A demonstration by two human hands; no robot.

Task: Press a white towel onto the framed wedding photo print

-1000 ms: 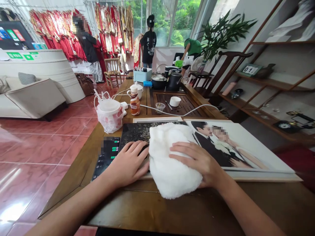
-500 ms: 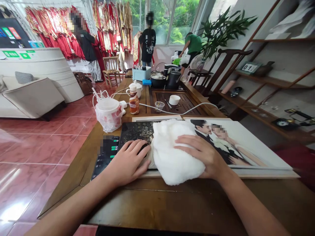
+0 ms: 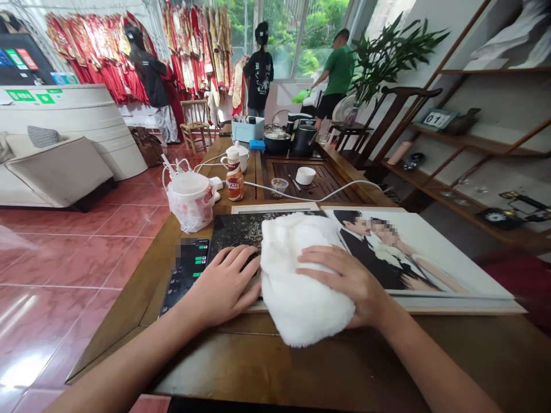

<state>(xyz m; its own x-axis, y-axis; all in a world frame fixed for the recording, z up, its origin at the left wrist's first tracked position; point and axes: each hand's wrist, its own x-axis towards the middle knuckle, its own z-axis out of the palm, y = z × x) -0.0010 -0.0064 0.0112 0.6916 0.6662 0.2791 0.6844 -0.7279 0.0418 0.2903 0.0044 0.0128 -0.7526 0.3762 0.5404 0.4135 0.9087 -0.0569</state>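
Note:
A large framed photo (image 3: 434, 258) lies flat on the wooden table (image 3: 301, 367). A fluffy white towel (image 3: 297, 269) rests across its dark left half and hangs over the frame's near edge. My right hand (image 3: 348, 284) presses flat on the towel, fingers stretched out over it. On the photo's dark near-left corner my left hand (image 3: 224, 284) lies flat with its fingers spread, next to the towel. A phone (image 3: 187, 269) with a lit screen lies just left of that hand.
Behind the photo stand a white container in a plastic bag (image 3: 191, 198), a brown bottle (image 3: 235, 175), a white cable, a small bowl (image 3: 305, 175) and kettles on a tea tray. Three people stand at the back by red garments. Shelves and a chair fill the right.
My right hand first pushed the towel away and to the right, then drew it back toward me and left. The left hand stayed put. A person in green at the back stood up.

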